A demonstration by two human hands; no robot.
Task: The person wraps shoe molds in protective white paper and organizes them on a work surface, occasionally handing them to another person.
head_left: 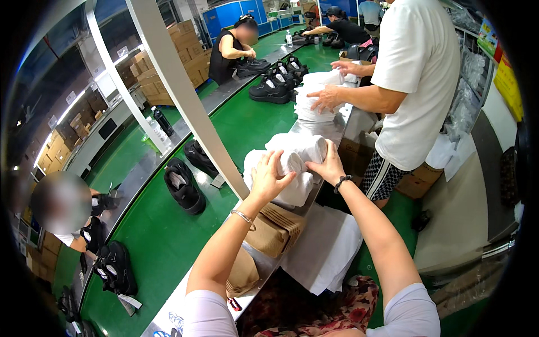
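On the metal ledge in front of me lie white bundles, rounded and apparently wrapped in paper. My left hand (269, 178) curves over the nearer white bundle (292, 191), thumb and fingers spread around it. At the right end of the farther white bundle (306, 146), my right hand (330, 164) grips with the thumb on the near side and fingers behind. The two bundles touch each other. What is inside them is hidden. Just below my left hand sits a stack of brown cardboard-like trays (274, 229), with more brown trays (242, 273) nearer to me.
White sheets (325, 247) lie low between my arms. A white post (179, 90) rises left of the bundles. Black shoes (184, 186) stand on the green conveyor belt (151, 247). A co-worker (418, 73) at the right handles another white pile (314, 101); others work across the belt.
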